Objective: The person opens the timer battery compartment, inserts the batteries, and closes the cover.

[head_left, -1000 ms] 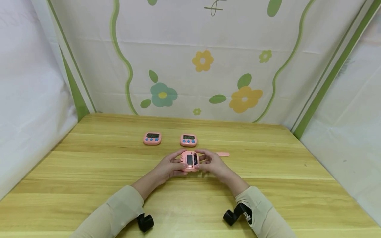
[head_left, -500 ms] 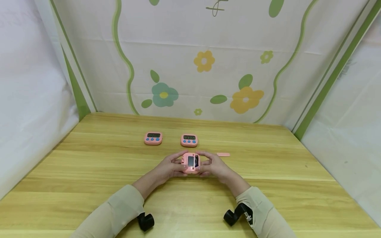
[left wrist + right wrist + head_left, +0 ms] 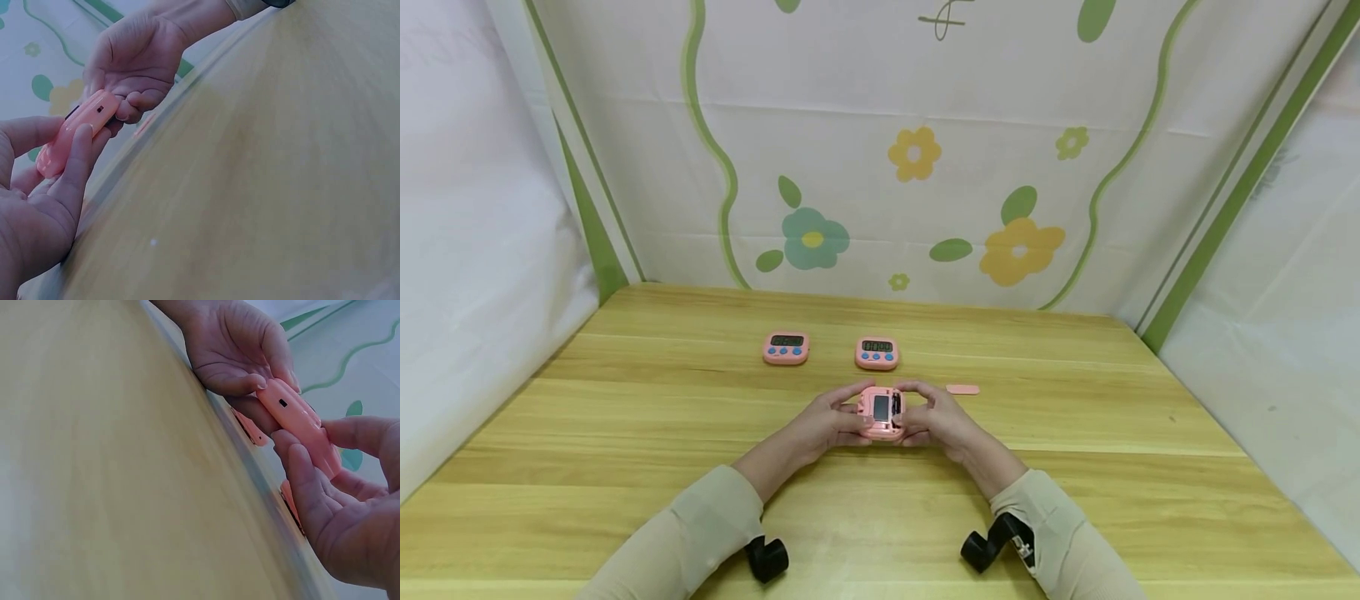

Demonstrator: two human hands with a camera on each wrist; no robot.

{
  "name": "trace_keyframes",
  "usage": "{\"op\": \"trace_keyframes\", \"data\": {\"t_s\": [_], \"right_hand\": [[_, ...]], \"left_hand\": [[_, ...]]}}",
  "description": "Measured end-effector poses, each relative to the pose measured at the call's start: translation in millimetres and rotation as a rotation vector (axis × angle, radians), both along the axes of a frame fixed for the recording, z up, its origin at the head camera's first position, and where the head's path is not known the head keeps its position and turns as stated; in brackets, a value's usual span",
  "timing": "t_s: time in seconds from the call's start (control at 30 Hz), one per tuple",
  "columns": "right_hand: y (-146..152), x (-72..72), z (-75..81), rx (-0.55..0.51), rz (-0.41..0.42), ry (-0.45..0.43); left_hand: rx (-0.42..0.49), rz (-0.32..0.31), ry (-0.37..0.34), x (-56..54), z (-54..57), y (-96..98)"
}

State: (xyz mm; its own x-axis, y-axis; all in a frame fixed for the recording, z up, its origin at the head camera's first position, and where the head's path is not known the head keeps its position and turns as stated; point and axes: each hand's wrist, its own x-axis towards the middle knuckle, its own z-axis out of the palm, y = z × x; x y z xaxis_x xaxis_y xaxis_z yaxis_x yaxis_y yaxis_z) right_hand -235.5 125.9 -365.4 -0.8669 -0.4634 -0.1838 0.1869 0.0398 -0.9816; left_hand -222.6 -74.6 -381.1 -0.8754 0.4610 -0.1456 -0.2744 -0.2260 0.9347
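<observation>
Both hands hold a pink digital timer [image 3: 881,407] over the table, its back turned up toward the head camera. A long slot lies uncovered along its right side, dark inside. My left hand [image 3: 823,422] grips the timer's left edge, thumb on the back and fingers around the side. From the right, my right hand [image 3: 942,423] pinches the other edge, with its thumb tip at the uncovered slot. In the left wrist view the timer [image 3: 78,134] shows its pink side with a small dark hole. A thin pink strip, like a battery cover [image 3: 963,389], lies beyond the right hand.
Two more pink timers with blue buttons, one at the left [image 3: 786,349] and one in the middle [image 3: 877,354], lie face up toward the back of the wooden table [image 3: 1075,392]. A white flowered cloth [image 3: 850,158] hangs behind, with white side walls.
The held timer has come slightly nearer the body. My right thumb has shifted a little over the slot in its back. The other timers and the strip stay put.
</observation>
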Motion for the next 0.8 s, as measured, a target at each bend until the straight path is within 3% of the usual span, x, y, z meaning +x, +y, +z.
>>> {"op": "trace_keyframes", "data": {"t_s": [0.37, 0.8], "right_hand": [[-2.3, 1.3, 1.2, 0.008, -0.029, 0.0], [6.2, -5.5, 7.3, 0.05, 0.066, 0.013]], "left_hand": [[0.02, -0.012, -0.008, -0.6, -0.2, -0.7], [0.031, -0.009, -0.002, -0.7, 0.0, -0.2]]}}
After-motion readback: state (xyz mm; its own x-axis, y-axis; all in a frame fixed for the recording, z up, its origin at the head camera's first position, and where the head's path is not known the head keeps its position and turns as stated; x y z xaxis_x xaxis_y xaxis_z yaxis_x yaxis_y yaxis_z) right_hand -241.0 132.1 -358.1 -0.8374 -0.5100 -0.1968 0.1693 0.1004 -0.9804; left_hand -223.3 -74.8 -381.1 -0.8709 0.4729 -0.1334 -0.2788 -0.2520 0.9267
